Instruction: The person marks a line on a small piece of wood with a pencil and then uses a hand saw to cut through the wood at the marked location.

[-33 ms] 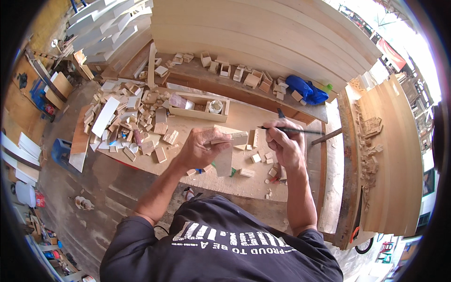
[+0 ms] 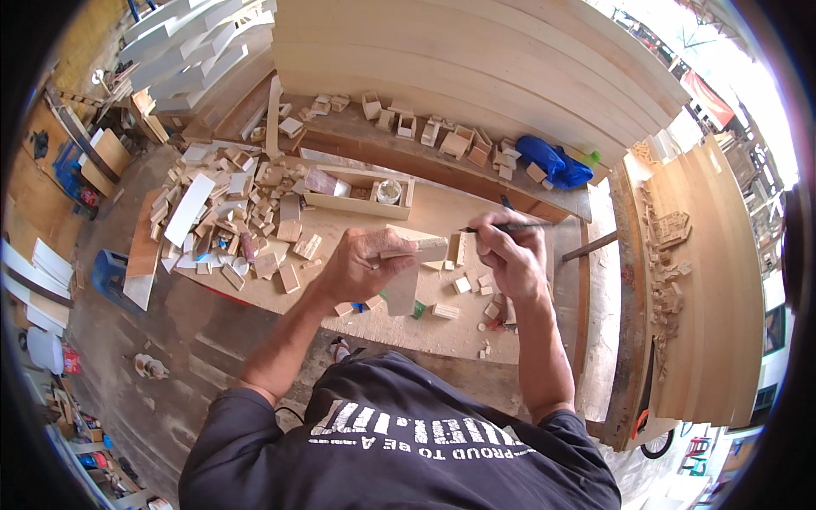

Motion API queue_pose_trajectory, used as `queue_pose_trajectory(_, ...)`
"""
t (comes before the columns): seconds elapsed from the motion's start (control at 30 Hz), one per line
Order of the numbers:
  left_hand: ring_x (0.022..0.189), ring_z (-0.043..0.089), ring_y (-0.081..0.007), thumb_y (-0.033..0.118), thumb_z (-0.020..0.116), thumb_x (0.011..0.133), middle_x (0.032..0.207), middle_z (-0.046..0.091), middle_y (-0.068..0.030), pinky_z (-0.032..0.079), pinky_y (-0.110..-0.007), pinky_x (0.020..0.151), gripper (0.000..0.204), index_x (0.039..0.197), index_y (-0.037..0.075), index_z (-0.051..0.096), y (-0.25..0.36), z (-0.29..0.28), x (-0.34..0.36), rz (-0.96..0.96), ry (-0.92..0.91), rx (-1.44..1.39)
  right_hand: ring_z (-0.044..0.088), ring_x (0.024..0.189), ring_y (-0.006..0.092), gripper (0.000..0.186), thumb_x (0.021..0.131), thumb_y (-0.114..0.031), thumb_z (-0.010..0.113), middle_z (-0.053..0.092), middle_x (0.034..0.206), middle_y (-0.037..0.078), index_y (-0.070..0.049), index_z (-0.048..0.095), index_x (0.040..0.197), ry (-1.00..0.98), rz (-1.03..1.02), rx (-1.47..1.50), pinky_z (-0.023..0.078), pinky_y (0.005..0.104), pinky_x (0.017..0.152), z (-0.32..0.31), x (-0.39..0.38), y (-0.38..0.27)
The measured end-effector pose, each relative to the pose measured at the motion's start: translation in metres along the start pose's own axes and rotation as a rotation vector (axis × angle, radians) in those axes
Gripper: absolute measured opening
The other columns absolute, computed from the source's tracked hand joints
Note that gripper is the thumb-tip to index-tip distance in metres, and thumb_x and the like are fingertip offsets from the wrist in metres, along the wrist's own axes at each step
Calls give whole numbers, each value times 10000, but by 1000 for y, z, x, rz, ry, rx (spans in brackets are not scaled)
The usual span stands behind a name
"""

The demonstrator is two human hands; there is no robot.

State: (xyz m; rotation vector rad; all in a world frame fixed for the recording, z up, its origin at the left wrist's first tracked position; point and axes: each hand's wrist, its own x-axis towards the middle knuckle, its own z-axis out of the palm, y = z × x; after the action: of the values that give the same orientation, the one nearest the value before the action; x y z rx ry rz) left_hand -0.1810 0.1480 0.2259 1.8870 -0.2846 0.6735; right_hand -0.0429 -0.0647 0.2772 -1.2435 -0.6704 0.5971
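Note:
My left hand (image 2: 365,259) is wrapped round a small pale wooden piece (image 2: 401,289), with a flat part hanging down and a narrow strip across its top. To its right, my right hand (image 2: 510,255) grips a slim dark tool (image 2: 518,227), its far end blurred. Both hands are raised over the plywood worktable (image 2: 357,323), where small blocks (image 2: 463,284) lie near my right hand. Behind them an open wooden box (image 2: 340,204) holds a round container (image 2: 389,191).
A pile of offcuts (image 2: 238,208) covers the table's left part. Small boxes (image 2: 406,126) and a blue bundle (image 2: 552,161) line the back shelf (image 2: 357,136). Stacked boards (image 2: 705,280) stand at right. A blue plastic stool (image 2: 112,280) is on the floor at left.
My right hand has moved slightly up and left, and the dark tool in it has risen and blurred. My left hand and the wooden piece are very slightly higher.

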Motion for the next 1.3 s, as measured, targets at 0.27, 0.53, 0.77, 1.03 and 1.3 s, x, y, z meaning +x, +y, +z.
queue_pose_trajectory(0.27, 821, 718, -177, 15, 738, 846, 941, 742, -143, 571, -297, 733, 113, 941, -29, 699, 12, -21, 6, -73, -122, -12, 497, 559, 60, 198, 973, -168, 627, 600, 668, 28, 28, 611, 947, -136, 24, -134, 390, 222, 506, 30, 15, 11)
queue_pose_trajectory(0.53, 854, 720, -188, -7, 742, 834, 947, 739, -150, 579, -302, 757, 113, 936, -30, 700, 14, -26, 5, -115, -139, -52, 526, 611, 37, 195, 972, -164, 635, 629, 696, 11, 26, 665, 940, -170, -49, -349, 418, 198, 548, 38, 15, 9)
queue_pose_trajectory(0.77, 877, 684, -130, 0, 744, 840, 938, 731, -90, 552, -277, 772, 138, 971, -12, 701, 6, -29, 1, -163, -13, -103, 545, 633, 87, 246, 1025, -224, 558, 659, 846, 72, 3, 650, 1048, 115, -215, 146, 439, 246, 568, 36, 12, 11)
queue_pose_trajectory(1.03, 756, 655, -69, 80, 724, 900, 895, 722, -21, 517, -207, 618, 169, 1056, 20, 701, -8, -19, 4, -253, 236, -308, 520, 748, 83, 254, 924, -202, 710, 599, 804, 25, -2, 640, 1064, 15, 67, -397, 453, 271, 669, 55, -44, 105)
queue_pose_trajectory(1.3, 618, 549, 6, 115, 701, 916, 895, 682, 42, 265, -168, 368, 184, 1099, 113, 695, -62, -28, -18, -579, 571, -750, 661, 844, 392, 234, 901, -163, 653, 677, 924, 197, -2, 642, 1070, 38, -94, -1028, 522, 444, 717, 78, -54, 43)
